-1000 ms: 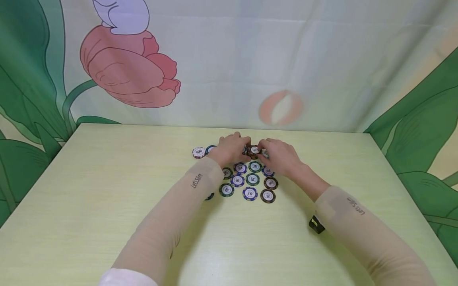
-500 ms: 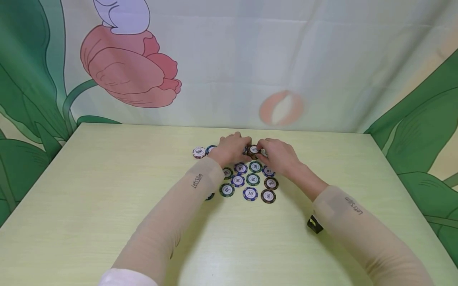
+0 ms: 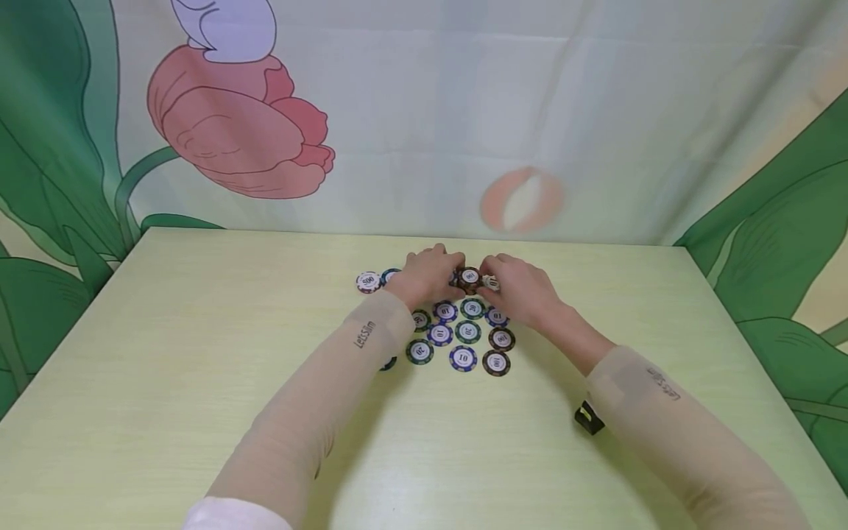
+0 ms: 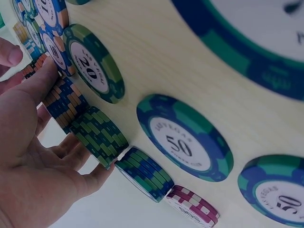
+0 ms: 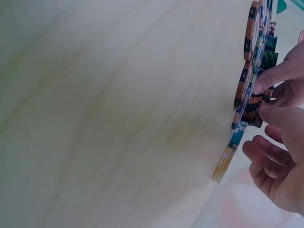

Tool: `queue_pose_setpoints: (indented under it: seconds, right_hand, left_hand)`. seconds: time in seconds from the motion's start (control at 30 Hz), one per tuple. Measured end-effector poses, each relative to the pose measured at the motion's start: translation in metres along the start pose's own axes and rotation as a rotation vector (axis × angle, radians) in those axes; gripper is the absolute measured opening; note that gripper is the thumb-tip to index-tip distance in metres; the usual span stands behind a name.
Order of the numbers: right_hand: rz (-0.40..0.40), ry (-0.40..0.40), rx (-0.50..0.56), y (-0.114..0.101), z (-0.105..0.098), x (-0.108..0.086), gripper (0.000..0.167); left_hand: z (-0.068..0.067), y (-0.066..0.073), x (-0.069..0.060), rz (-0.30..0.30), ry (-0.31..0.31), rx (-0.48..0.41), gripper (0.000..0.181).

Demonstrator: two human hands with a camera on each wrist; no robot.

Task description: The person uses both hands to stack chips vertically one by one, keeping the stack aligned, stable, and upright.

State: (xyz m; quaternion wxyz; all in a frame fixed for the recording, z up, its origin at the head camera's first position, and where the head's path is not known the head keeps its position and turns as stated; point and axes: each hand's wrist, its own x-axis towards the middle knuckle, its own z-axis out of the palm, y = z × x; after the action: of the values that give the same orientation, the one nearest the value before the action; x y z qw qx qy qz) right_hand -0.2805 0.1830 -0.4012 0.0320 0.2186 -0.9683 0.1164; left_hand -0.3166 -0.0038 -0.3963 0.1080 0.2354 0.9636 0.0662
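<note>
A stack of black-and-brown 100 poker chips [image 3: 469, 277] stands between both hands at the back of the table. My left hand [image 3: 427, 276] reaches over the row of stacks, thumb in front and fingers behind, gripping this stack at its left side. Close by on its right is my right hand [image 3: 523, 291], its thumb near the stack's edge and its other fingers loosely bent behind. In the left wrist view, a blue-and-orange stack [image 4: 66, 102], a green stack [image 4: 102, 133], a blue-and-green stack [image 4: 147, 173] and a maroon-and-white stack [image 4: 194, 204] form a row. My left palm partly hides it.
Several single chips lie flat in front of the row, among them a blue 10 chip [image 3: 463, 358] and a black 100 chip [image 3: 496, 363]. A teal stack [image 5: 236, 136] and a yellow stack [image 5: 222, 164] continue the row. A printed curtain [image 3: 411, 132] hangs behind the table.
My right fingers have drawn slightly right, away from the black-and-brown stack, uncovering more of it. The left hand has kept its place.
</note>
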Motion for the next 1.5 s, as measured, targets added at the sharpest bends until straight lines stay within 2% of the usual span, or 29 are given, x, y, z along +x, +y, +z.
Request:
queue_pose_setpoints:
  seconds: [0.23, 0.37, 0.53, 0.77, 1.27, 1.5]
  right_hand:
    - [0.042, -0.058, 0.049, 0.007, -0.006, -0.011, 0.019]
    - [0.03, -0.123, 0.04, 0.01, -0.012, -0.019, 0.026]
    - [0.041, -0.248, 0.057, 0.012, -0.019, -0.027, 0.035]
    - [0.034, -0.372, 0.093, 0.018, -0.02, -0.031, 0.039]
    - [0.067, -0.415, 0.145, 0.025, -0.026, -0.031, 0.028]
    - [0.05, -0.432, 0.149, 0.029, -0.03, -0.03, 0.02]
  left_hand:
    - [0.0, 0.0, -0.001, 0.004, -0.004, -0.023, 0.05]
    - [0.0, 0.0, -0.001, 0.001, -0.01, -0.029, 0.051]
    - [0.0, 0.0, -0.003, -0.001, -0.003, -0.03, 0.05]
    - [0.0, -0.001, -0.003, 0.006, -0.002, -0.026, 0.049]
    - [0.0, 0.0, -0.003, 0.001, -0.007, -0.027, 0.05]
    - [0.001, 0.0, -0.003, 0.001, -0.007, -0.028, 0.051]
